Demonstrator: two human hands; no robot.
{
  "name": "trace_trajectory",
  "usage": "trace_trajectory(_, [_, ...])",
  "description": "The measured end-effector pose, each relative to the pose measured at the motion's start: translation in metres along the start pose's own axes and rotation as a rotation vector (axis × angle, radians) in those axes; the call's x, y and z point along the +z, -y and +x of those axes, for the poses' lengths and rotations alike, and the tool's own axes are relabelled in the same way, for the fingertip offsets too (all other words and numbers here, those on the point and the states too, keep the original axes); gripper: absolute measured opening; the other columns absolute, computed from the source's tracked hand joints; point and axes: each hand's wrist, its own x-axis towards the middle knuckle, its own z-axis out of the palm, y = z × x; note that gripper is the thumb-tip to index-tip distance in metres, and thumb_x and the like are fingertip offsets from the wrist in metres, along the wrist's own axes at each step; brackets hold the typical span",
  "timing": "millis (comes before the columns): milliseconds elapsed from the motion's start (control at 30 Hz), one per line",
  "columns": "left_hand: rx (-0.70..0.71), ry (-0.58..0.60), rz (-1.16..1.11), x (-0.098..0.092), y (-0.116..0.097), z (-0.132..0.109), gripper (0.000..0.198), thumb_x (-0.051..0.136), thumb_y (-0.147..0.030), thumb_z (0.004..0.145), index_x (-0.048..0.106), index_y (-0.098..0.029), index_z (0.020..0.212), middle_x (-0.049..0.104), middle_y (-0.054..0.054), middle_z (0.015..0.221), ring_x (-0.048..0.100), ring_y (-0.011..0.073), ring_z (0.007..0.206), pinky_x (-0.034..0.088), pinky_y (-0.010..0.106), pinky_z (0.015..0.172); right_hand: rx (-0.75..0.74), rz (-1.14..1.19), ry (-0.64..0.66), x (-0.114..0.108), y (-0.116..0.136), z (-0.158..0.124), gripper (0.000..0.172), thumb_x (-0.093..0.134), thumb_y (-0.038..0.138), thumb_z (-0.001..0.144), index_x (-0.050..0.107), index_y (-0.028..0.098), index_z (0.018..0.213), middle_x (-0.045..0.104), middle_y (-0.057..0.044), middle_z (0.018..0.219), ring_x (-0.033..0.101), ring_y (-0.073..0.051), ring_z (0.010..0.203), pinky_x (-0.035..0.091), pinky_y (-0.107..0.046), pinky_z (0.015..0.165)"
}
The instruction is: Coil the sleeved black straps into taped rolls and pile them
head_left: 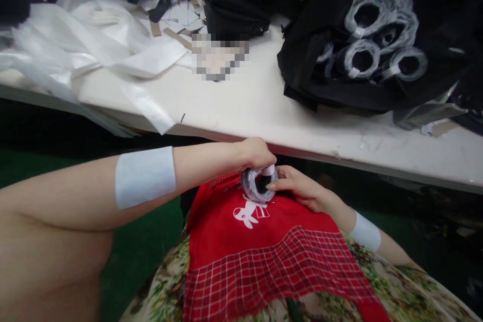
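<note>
A rolled strap-like coil (249,186) in clear plastic, with a white label at its top, is held just in front of the red apron (226,241). My left hand (258,153) is closed on the top of the roll, its fingers curled and partly hidden. From the right, my right hand (290,183) grips the roll's edge, with a finger at the dark central hole. Similar plastic-wrapped rolls (362,59) lie stacked inside black fabric (313,60) on the table at the right.
The white table (226,110) runs across in front of me. White strips (101,40) are heaped at its left, some hanging over the edge. A black bag (230,0) stands at the back, near brown scraps and a pixelated patch.
</note>
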Motion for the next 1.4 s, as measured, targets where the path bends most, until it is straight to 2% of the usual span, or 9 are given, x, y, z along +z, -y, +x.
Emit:
trace_trajectory(100, [-0.041, 0.105, 0.093, -0.002, -0.004, 0.001, 0.019, 0.067, -0.015, 0.062, 0.061, -0.017, 0.044, 0.054, 0.002, 0.039, 0.057, 0.0188, 0.052, 0.040, 0.026, 0.051, 0.012, 0.104, 0.026, 0.001, 0.003, -0.001, 0.033, 0.083, 0.019, 0.058, 0.071, 0.013, 0.088, 0.073, -0.005, 0.083, 0.067, -0.017, 0.076, 0.050, -0.032, 0.084])
trace_trajectory(200, [-0.107, 0.138, 0.096, -0.001, -0.012, 0.001, 0.018, 0.064, -0.018, 0.065, 0.063, -0.016, 0.047, 0.052, 0.001, 0.037, 0.049, 0.0146, 0.041, 0.035, 0.026, 0.045, 0.037, 0.203, 0.044, -0.002, 0.004, -0.001, 0.029, 0.082, 0.017, 0.058, 0.071, 0.013, 0.085, 0.073, -0.004, 0.079, 0.067, -0.016, 0.074, 0.050, -0.031, 0.084])
trace_trajectory(367, [-0.215, 0.182, 0.098, 0.004, -0.023, 0.000, 0.017, 0.059, -0.020, 0.068, 0.063, -0.015, 0.052, 0.054, 0.001, 0.040, 0.046, 0.0135, 0.039, 0.031, 0.026, 0.042, 0.086, 0.272, 0.107, -0.011, 0.002, -0.001, 0.025, 0.078, 0.013, 0.057, 0.071, 0.012, 0.082, 0.073, -0.004, 0.076, 0.067, -0.016, 0.071, 0.052, -0.029, 0.080])
trace_trajectory(500, [-0.231, 0.171, 0.118, 0.009, -0.025, 0.001, 0.014, 0.059, -0.019, 0.067, 0.064, -0.015, 0.055, 0.055, 0.001, 0.043, 0.044, 0.0125, 0.040, 0.028, 0.026, 0.042, 0.109, 0.286, 0.145, -0.021, -0.003, 0.001, 0.026, 0.074, 0.009, 0.060, 0.071, 0.012, 0.085, 0.074, -0.004, 0.079, 0.067, -0.015, 0.071, 0.052, -0.029, 0.081])
trace_trajectory(733, [-0.238, 0.160, 0.100, 0.018, -0.029, 0.001, 0.015, 0.061, -0.020, 0.069, 0.061, -0.015, 0.055, 0.056, 0.001, 0.044, 0.047, 0.0127, 0.042, 0.031, 0.026, 0.045, 0.121, 0.344, 0.192, -0.031, -0.008, 0.002, 0.030, 0.068, 0.004, 0.058, 0.071, 0.013, 0.087, 0.074, -0.004, 0.083, 0.067, -0.016, 0.073, 0.052, -0.028, 0.080])
trace_trajectory(967, [-0.315, 0.212, 0.081, 0.023, -0.036, 0.000, 0.015, 0.059, -0.018, 0.072, 0.057, -0.017, 0.056, 0.058, 0.001, 0.047, 0.048, 0.0121, 0.040, 0.029, 0.024, 0.042, 0.103, 0.400, 0.264, -0.039, -0.015, 0.004, 0.026, 0.067, 0.003, 0.058, 0.071, 0.012, 0.081, 0.073, -0.002, 0.074, 0.067, -0.014, 0.070, 0.052, -0.024, 0.075])
trace_trajectory(1200, [-0.282, 0.186, 0.029, 0.031, -0.034, -0.002, 0.019, 0.061, -0.019, 0.070, 0.057, -0.017, 0.052, 0.058, 0.002, 0.045, 0.046, 0.0125, 0.038, 0.023, 0.024, 0.040, 0.116, 0.394, 0.306, -0.042, -0.015, 0.000, 0.026, 0.064, 0.003, 0.059, 0.070, 0.012, 0.083, 0.073, -0.002, 0.075, 0.066, -0.014, 0.070, 0.052, -0.024, 0.074])
trace_trajectory(1400, [-0.276, 0.168, -0.014, 0.038, -0.034, -0.003, 0.019, 0.062, -0.017, 0.067, 0.057, -0.018, 0.050, 0.053, 0.000, 0.041, 0.042, 0.0108, 0.036, 0.023, 0.024, 0.040, 0.090, 0.358, 0.320, -0.045, -0.017, 0.000, 0.023, 0.063, 0.002, 0.057, 0.069, 0.012, 0.077, 0.071, -0.001, 0.070, 0.065, -0.013, 0.068, 0.052, -0.023, 0.071])
